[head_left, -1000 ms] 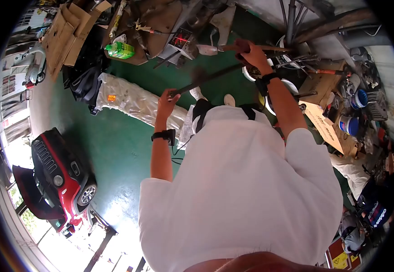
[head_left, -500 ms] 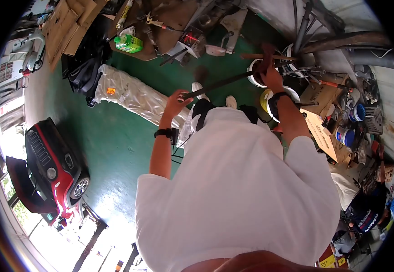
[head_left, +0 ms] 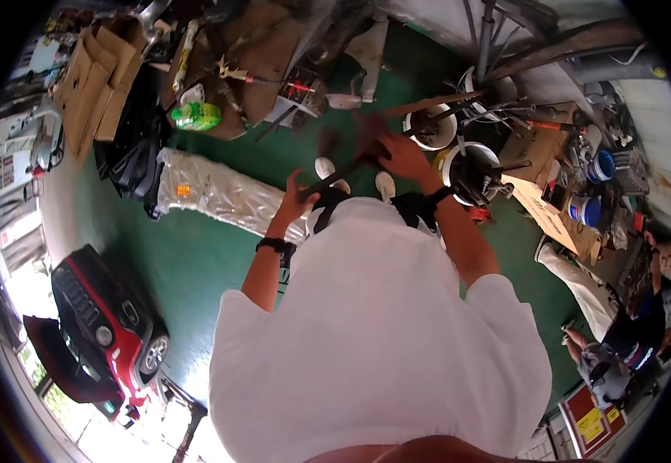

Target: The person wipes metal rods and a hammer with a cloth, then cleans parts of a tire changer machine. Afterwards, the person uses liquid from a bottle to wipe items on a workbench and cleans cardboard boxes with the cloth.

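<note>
- Dark bar [head_left: 335,178] is out in front of my waist, slanting across above my white shoes [head_left: 385,185].
- Left hand [head_left: 292,205] is clamped round one end, thumb on one side, fingers on the other.
- Right hand [head_left: 406,160] is up at the bar too, but there's a reddish blur [head_left: 369,130] beside it, so can't tell how tight those fingers are.
- Looks straight, so I'd guess stiff, probably metal, some heft, not fragile.
- Maybe slick; best held wide, hands well apart.
</note>
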Available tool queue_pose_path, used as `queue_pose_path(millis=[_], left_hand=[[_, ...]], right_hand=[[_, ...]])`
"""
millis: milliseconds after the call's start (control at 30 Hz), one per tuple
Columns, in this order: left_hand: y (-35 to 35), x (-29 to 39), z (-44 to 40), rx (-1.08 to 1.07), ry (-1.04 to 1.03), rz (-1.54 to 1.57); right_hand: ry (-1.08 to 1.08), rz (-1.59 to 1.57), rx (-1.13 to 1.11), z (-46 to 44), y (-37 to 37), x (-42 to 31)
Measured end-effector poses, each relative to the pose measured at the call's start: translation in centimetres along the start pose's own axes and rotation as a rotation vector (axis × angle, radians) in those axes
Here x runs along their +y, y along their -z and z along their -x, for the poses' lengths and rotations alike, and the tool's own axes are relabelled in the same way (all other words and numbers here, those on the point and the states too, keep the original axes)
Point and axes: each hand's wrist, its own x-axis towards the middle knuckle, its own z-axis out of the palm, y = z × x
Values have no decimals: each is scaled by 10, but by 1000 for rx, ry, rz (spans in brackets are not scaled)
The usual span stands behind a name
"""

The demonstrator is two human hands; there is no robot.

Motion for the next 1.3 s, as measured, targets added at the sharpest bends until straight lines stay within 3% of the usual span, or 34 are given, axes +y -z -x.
queue_pose_path(millis=[33,133,367,433,600,767,833,900,967,1033,1100,1133,1300], left_hand=[[3,-6,-4,17,-81,-79],[16,39,-12,-115,5,-121],[25,38,-30,-280,-12,-261],[27,35,-32,-306,9,-248],[14,55,-58,-337,-4,-291],[14,63,-81,-437,-69,-348],[15,54,-91,-429,-98,-347],[21,38,-97,-428,-121,-256],[33,9,-106,-491,5,-256],[46,-17,-121,-533,95,-266],[52,-37,-130,-416,263,196],[61,19,-123,-416,385,116],[43,69,-104,-679,353,227]], right_hand=[[25,12,-52,-7,6,-6],[104,52,-195,-11,5,-13],[160,190,-247,0,-13,3],[-60,117,-127,0,-24,23],[-394,195,-161,1,-19,59],[-255,-31,-120,-5,-53,35],[-372,21,-265,-10,-51,20],[-209,-39,-271,-8,-59,14],[-129,-115,-306,-15,-53,-18],[-72,-387,-468,-25,-57,-55],[-2,-368,-453,-26,-73,-85],[-46,-225,-442,-23,-79,-92],[-164,-118,-488,-17,-42,-77]])
